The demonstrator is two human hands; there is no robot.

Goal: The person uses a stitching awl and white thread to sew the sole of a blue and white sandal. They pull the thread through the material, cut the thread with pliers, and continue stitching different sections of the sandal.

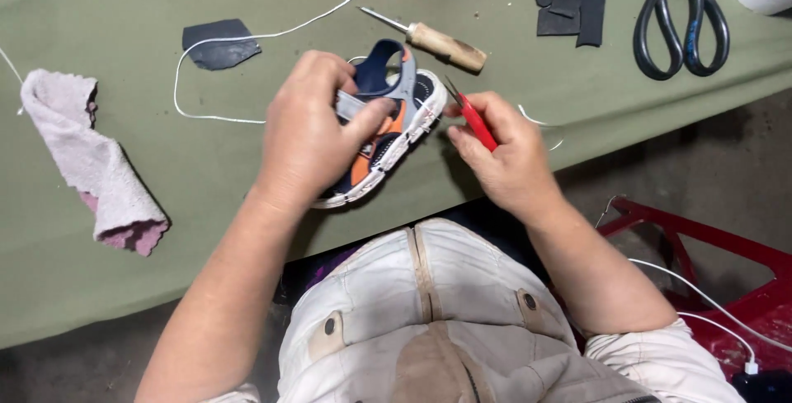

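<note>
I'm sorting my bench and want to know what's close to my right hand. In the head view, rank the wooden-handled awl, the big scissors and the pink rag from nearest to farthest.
From the right hand, which holds a red-handled tool:
1. Wooden-handled awl, just above it and slightly left.
2. Scissors, up at the table's far right.
3. Pink rag, far left, beyond the left hand holding the sandal.

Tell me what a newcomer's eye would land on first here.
First, the small child's sandal with navy straps, orange lining and white sole, gripped by the left hand at the middle of the green table. Next, the red-handled pointed tool in the right hand, its tip at the sandal's edge. Large dark metal scissors lie at the top right.
</note>
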